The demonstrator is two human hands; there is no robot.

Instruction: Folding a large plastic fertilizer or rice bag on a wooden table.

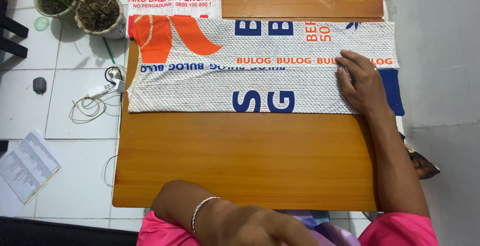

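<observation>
Fingers [350, 63] of my right hand [362, 83] lie flat and spread, pressing on the folded woven sack [240, 78], gripping nothing. That white sack, printed in orange and blue, stretches away leftward from my fingertips across the far half of the wooden table [240, 156]. My left hand [260, 228] rests near my lap, wrist wearing a silver bangle [200, 211]; I cannot tell its grip. Beyond the sack's far left corner stand two plant pots [100, 13].

Folded woven sack [260, 71] flat on desk
</observation>
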